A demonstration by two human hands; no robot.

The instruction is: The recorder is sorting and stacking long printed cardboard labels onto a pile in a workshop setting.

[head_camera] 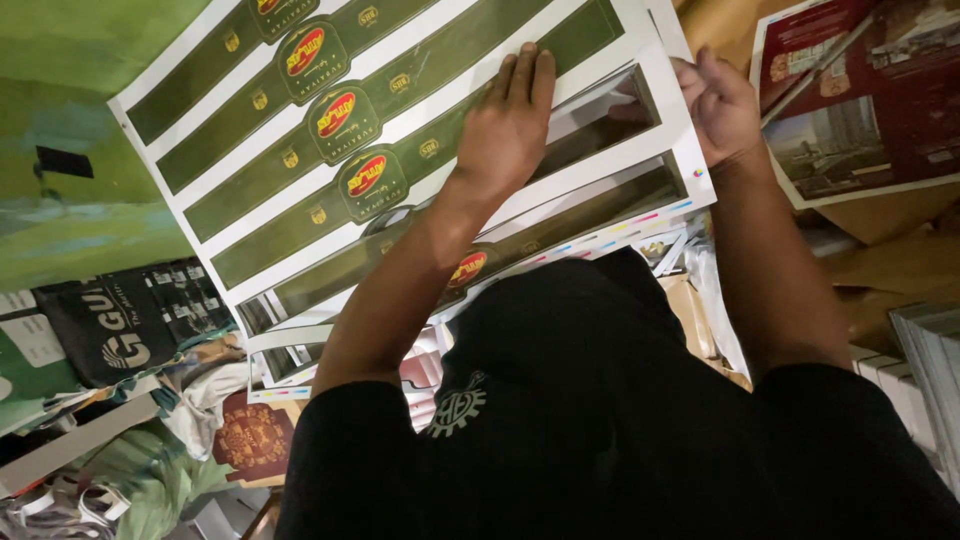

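Observation:
A large white printed sheet (250, 170) with several long dark green label strips, each with a red and gold oval emblem, lies tilted in front of me. Some strips near its right end are cut out, leaving open slots (600, 125). My left hand (512, 118) lies flat on the sheet, fingers together, pressing down beside a slot. My right hand (718, 105) is curled at the sheet's right edge and grips the white margin there. More sheets of the same kind lie underneath (300, 340). My black shirt hides the near part of the stack.
A maroon printed poster (850, 100) lies on brown cardboard (900, 265) at the upper right. White stacked sheets (935, 350) stand at the right edge. A black printed bag (120, 320), a maroon card (250, 435) and paper scraps clutter the lower left. A green surface (70, 150) fills the upper left.

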